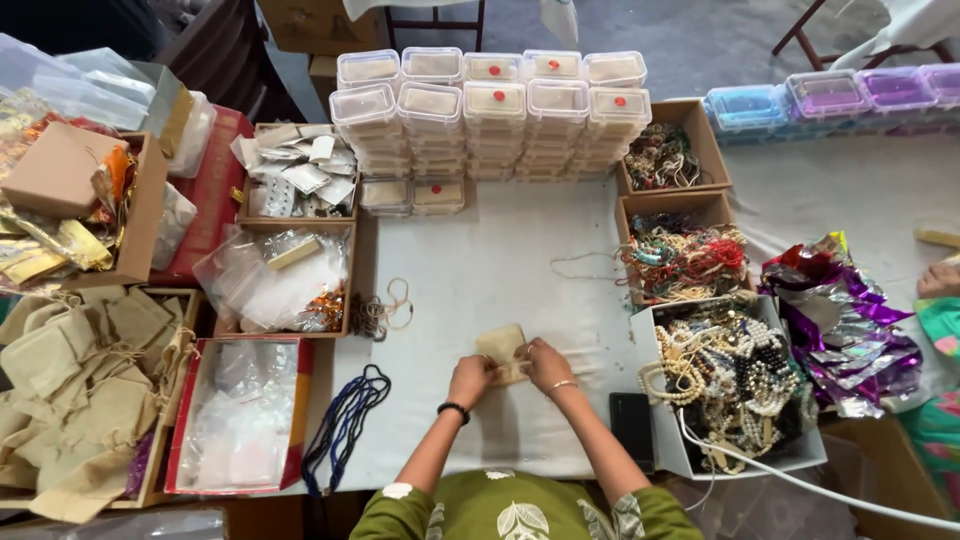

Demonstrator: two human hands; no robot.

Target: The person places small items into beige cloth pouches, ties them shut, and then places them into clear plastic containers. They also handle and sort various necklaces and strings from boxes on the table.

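Note:
A small beige cloth pouch (503, 345) lies on the white table cover (480, 270) in front of me. My left hand (470, 378) grips its lower left edge, and my right hand (547, 364) pinches its right side by the drawstring. I wear a black band on the left wrist and a thin bangle on the right. Both sleeves are green with a white leaf print.
Stacked clear lidded boxes (490, 110) stand at the back. Three boxes of bead necklaces (730, 375) line the right. Trays of plastic bags (240, 415) and cards sit left, beside a box of beige pouches (80, 390). Blue bead strands (345, 425), a dark phone (632, 425) and purple foil (845, 320) lie nearby.

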